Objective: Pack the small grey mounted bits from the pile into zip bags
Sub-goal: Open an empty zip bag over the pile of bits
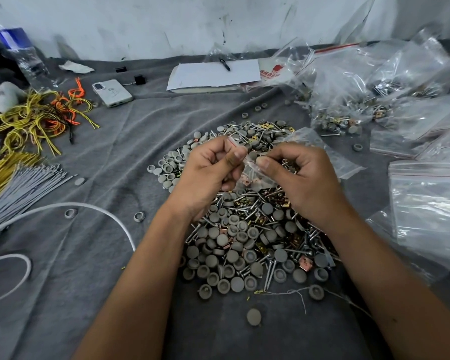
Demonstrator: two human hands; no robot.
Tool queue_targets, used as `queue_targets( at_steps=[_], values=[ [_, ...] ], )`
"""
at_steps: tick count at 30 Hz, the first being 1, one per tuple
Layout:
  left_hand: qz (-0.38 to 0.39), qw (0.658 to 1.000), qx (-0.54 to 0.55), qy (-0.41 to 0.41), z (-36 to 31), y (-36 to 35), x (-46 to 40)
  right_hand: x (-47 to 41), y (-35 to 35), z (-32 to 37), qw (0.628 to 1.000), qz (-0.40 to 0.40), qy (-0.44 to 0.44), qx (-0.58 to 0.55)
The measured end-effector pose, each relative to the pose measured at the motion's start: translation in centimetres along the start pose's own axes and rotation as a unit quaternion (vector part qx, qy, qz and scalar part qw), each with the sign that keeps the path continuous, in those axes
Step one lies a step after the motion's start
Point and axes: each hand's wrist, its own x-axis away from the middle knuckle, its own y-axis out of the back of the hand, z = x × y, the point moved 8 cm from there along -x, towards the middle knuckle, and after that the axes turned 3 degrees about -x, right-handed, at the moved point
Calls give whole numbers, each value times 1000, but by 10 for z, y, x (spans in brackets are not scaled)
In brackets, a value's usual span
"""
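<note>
Clear plastic zip bag (255,175), partly filled, is pinched at its mouth by the left hand (211,170) and right hand (304,178), just above the pile (244,242). Filled bags (348,100) lie beyond the pile to its right; judged from the many grey bits left, much work remains.
</note>
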Motion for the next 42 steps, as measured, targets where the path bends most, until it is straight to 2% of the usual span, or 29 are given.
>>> queue_targets(
  at_steps=[4,10,12,16,20,24,30,36,42],
  values=[
    [16,1000,2,-1,1,-1,0,0,3,-13,995,-16,-66,-71],
    [27,999,-37,-13,-1,-2,0,1,5,-17,992,-29,-95,-84],
    [15,998,-56,-20,-2,-2,0,1,6,-14,995,-35,-81,-42],
    [1,998,-68,-15,-3,-5,1,2,0,3,997,-18,7,73],
    [25,998,-59,11,0,-8,2,2,-8,16,987,21,81,136],
    [28,997,-67,32,0,-11,3,2,-10,14,985,34,87,144],
    [9,982,-189,-16,-6,-16,4,2,-13,15,982,36,97,156],
    [4,972,-232,-39,-9,-18,4,2,-11,13,977,33,105,182],
    [15,974,-221,-41,-12,-22,5,3,-8,14,980,43,109,161]
  ],
)
